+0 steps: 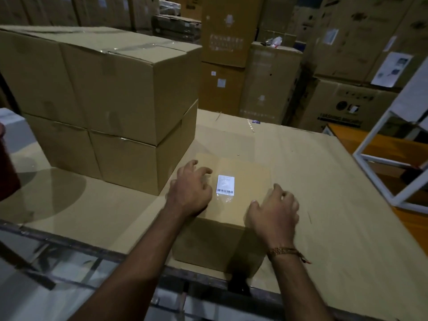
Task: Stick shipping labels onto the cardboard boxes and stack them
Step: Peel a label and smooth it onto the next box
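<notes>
Along the bottom edge of the frame runs a metal rail, and just above it a cardboard sheet (312,172) covers the work surface. Lower centre on that sheet sits a small cardboard box (245,179), its top carrying a white shipping label (225,184) with a barcode, placed near the middle where it reads easily. The left hand (188,193) is over the box's left top edge, fingers loosely bent and spread, gripping nothing. The right hand (274,216) is at the right near corner, likewise spread and curled with nothing in it; whether either palm presses the cardboard I cannot tell. Set on opposite sides like this, they look ready to clasp the box and lift it, since the label seems already stuck. A bracelet (283,251) circles the right wrist. Further back, in the upper left, a stack of larger boxes (104,93) stands two high on the same sheet, probably the stacking place. Beyond, warehouse cartons (231,42) fill the background.
</notes>
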Available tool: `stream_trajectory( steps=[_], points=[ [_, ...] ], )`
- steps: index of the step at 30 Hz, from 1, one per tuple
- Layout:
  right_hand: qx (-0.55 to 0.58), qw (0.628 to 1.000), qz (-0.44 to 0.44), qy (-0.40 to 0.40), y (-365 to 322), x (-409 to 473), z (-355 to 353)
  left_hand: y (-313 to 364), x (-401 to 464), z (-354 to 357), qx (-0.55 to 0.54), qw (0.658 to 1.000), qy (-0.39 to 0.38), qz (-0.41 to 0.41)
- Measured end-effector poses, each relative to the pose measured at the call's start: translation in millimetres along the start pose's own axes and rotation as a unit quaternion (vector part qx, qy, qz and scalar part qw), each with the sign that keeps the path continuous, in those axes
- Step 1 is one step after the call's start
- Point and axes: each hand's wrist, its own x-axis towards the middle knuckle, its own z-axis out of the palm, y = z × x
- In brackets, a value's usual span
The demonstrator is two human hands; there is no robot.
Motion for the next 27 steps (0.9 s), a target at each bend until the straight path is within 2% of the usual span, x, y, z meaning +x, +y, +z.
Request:
stream_trajectory(
  steps=[2,5,10,16,19,22,27],
  points=[
    [0.014,0.996,-0.071,0.054,-13.2,10.0,1.9,-7.2,11.4,6.2,0.01,0.999,-0.049,0.022],
    [0.063,0.991,-0.119,0.008,-29.5,35.4,13.3,-15.0,18.5,12.5,0.038,0.993,-0.108,0.036],
    [0.025,0.986,-0.145,-0.073,-45.4,68.8,32.1,-17.4,21.3,15.8,0.056,0.99,-0.114,0.06],
    [0.018,0.985,-0.17,0.001,-47.4,69.1,46.2,-21.6,22.5,15.8,0.058,0.989,-0.124,0.062],
    [0.02,0.983,-0.184,0.011,-46.0,67.0,49.8,-21.3,21.1,17.1,0.066,0.988,-0.119,0.067],
    [0.031,0.984,-0.177,0.008,-46.8,69.2,48.4,-21.3,20.8,15.8,0.064,0.989,-0.117,0.064],
    [0.03,0.995,-0.09,-0.02,-55.9,85.6,43.8,-19.9,19.8,13.8,0.072,0.988,-0.118,0.063]
  ],
)
